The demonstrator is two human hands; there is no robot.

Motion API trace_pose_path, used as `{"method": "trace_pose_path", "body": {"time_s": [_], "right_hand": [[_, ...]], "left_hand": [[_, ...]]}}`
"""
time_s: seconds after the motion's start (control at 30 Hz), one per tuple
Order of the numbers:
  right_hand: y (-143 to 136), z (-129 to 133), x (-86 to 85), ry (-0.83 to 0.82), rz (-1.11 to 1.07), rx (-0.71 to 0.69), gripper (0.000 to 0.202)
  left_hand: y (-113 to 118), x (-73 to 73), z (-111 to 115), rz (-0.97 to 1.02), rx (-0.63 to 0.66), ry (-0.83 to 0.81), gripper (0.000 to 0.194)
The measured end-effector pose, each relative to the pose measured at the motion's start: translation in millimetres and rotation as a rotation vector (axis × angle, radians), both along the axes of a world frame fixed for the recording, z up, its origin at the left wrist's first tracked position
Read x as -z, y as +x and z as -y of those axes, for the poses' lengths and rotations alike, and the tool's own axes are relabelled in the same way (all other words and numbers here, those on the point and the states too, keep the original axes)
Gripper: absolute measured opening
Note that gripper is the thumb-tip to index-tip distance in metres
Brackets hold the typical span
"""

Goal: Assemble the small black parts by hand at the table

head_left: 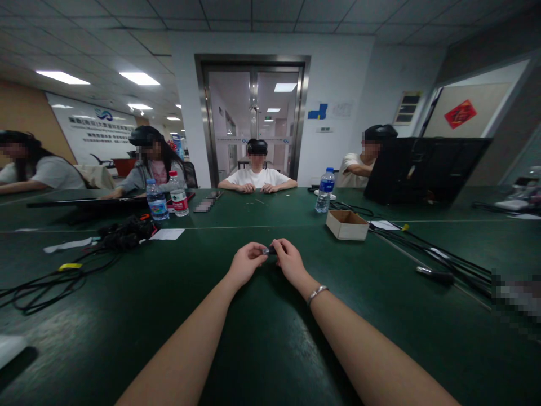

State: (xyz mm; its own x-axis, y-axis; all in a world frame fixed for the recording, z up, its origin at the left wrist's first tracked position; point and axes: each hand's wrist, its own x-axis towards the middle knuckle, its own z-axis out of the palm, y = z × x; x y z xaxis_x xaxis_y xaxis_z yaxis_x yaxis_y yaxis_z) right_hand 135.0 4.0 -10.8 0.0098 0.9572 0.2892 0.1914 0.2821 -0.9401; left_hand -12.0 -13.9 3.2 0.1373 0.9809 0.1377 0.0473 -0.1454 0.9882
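Between my two hands, just above the green table (262,316), is a small dark object (270,250) with a shiny end at its left. The fingertips of my left hand (247,264) pinch the shiny end. From the other side, my right hand (289,260) grips the dark part with thumb and fingers. The object is too small to identify. A silver bracelet (316,294) circles my right wrist.
An open box (347,225) and a water bottle (325,190) stand right of my hands. Two bottles (157,201) (178,195), tangled black gear (127,232) and cables lie left. More cables run right. Several people with headsets sit around.
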Motion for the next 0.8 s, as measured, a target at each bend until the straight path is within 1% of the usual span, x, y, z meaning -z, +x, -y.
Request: {"method": "trace_pose_path", "body": {"time_s": [0.1, 0.17, 0.27, 0.33, 0.37, 0.43, 0.47, 0.57, 0.63, 0.7, 0.8], "right_hand": [[0.5, -1.1, 1.0, 0.003, -0.002, 0.001, 0.035], [0.8, -1.9, 1.7, 0.004, -0.005, -0.001, 0.035], [1.0, -2.5, 2.0, 0.001, -0.002, -0.009, 0.036], [0.8, -2.0, 1.1, -0.002, -0.010, -0.010, 0.036], [0.7, -1.7, 0.5, -0.005, -0.020, -0.007, 0.036], [0.5, -1.0, -0.8, -0.008, -0.047, 0.001, 0.036], [0.5, -0.7, -1.4, -0.008, -0.062, 0.004, 0.037], [0.5, -0.2, -2.0, -0.012, -0.080, 0.001, 0.037], [0.3, 0.1, -2.1, -0.021, -0.072, -0.005, 0.036], [-0.1, 0.9, -2.7, -0.026, -0.059, -0.016, 0.035], [-0.6, 3.4, -5.1, -0.008, -0.035, -0.055, 0.034]], "left_hand": [[0.3, 1.2, -0.4, -0.003, -0.004, 0.007, 0.021], [1.2, 1.8, -1.4, -0.041, -0.022, -0.003, 0.023], [3.7, 3.1, -3.7, -0.151, -0.075, -0.031, 0.041], [5.1, 4.6, -5.4, -0.178, -0.119, -0.059, 0.048], [5.5, 5.5, -6.0, -0.162, -0.134, -0.071, 0.048], [5.3, 6.9, -6.3, -0.088, -0.136, -0.073, 0.041], [4.8, 7.4, -5.9, -0.054, -0.118, -0.056, 0.039], [3.1, 7.6, -3.9, -0.014, -0.033, 0.015, 0.043], [3.0, 7.3, -2.9, -0.022, -0.020, 0.030, 0.038], [3.5, 7.4, -3.1, -0.039, -0.045, 0.017, 0.033], [4.1, 8.5, -5.4, -0.130, -0.120, -0.002, 0.041]]}}
